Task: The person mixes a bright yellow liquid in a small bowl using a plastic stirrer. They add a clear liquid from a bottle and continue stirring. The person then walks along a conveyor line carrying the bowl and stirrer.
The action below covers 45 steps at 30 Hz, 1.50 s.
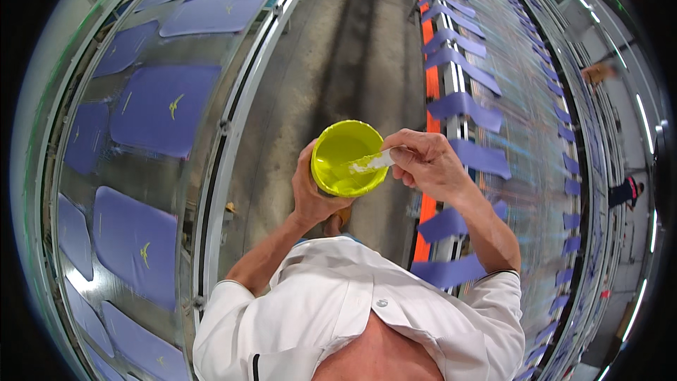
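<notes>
One white spatula (374, 161), finger-pinched by our right hand (427, 160), slants leftward into the yellow-green tub (326, 144) our left hand (310, 196) clasps.

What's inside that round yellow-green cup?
The round yellow-green cup holds glossy yellow-green liquid; a smeared white flat spatula reaches in. The liquid hides the bottom.

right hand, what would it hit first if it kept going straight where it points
Probably the right side of the yellow-green tub: the right hand points left toward it, its white scraper angled into the opening. Depth is unclear.
</notes>
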Each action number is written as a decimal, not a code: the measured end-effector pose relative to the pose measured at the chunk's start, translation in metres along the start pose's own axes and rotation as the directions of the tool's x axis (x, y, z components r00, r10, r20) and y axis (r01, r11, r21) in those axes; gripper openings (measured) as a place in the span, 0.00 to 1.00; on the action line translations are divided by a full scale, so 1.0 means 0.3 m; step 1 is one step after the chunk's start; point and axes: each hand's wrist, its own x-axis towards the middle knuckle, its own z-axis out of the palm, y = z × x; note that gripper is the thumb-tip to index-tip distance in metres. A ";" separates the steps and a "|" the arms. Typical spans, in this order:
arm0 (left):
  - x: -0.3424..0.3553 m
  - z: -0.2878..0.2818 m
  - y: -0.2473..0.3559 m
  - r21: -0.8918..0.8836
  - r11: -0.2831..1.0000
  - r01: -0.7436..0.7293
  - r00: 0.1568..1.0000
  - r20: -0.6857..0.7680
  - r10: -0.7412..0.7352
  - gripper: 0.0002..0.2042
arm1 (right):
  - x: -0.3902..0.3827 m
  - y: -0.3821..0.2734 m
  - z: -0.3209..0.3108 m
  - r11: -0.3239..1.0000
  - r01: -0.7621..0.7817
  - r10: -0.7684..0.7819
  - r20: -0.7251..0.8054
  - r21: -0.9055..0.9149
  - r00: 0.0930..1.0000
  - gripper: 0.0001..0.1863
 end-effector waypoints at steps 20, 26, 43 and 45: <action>0.914 0.375 -0.613 -0.044 0.999 0.030 0.999 0.023 -0.029 0.52 | 0.988 0.190 -0.517 0.962 0.171 -0.202 -0.132 -0.214 0.970 0.07; 1.295 0.402 -0.745 -0.107 0.993 -0.042 0.997 0.057 0.049 0.48 | 1.282 0.099 -0.692 0.632 0.253 -0.441 -0.071 -0.733 0.895 0.09; 2.011 0.731 -1.168 0.103 0.995 0.000 0.998 -0.055 0.005 0.45 | 2.098 0.323 -1.197 0.660 0.429 -0.542 0.005 -0.617 0.841 0.14; 2.101 0.788 -1.206 0.157 0.987 -0.020 0.999 -0.042 0.027 0.49 | 2.183 0.342 -1.284 0.676 0.443 -0.549 -0.001 -0.588 0.836 0.13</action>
